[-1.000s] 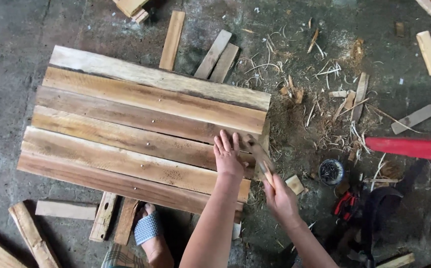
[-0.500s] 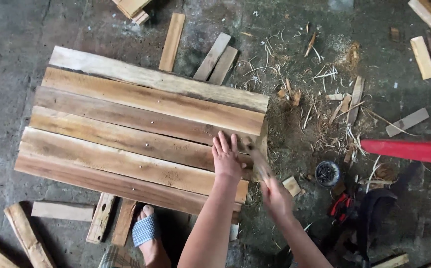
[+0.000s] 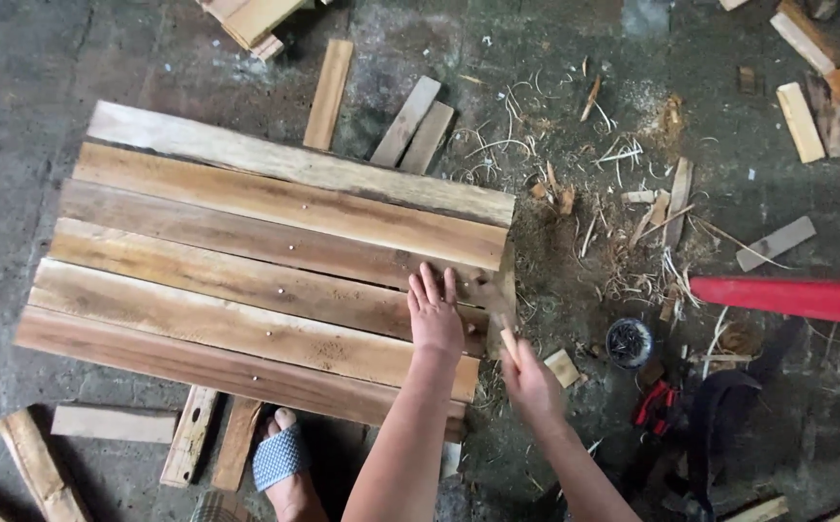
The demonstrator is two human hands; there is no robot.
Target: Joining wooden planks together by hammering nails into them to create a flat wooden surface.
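Panel of six planks (image 3: 265, 261) lies flat on the concrete floor (image 3: 14, 116), nail heads visible mid-board. Left hand (image 3: 435, 314) rests flat, fingers spread, on the panel's right end. Right hand (image 3: 529, 380) grips a wooden-handled tool (image 3: 505, 324) just beside that end. Judged: boards assembled; right-end fastening apparently unfinished.

A slatted panel of bare wooden planks (image 3: 265, 280) lies flat on the floor, a hammer (image 3: 499, 307) at its right edge.

A plank panel (image 3: 265, 261) lies on the floor (image 3: 14, 116), with loose offcuts (image 3: 405, 121) beyond its far edge, shavings (image 3: 623, 222) and a small round tin (image 3: 629, 341) to its right, and a sandalled foot (image 3: 280, 459) at its near edge.
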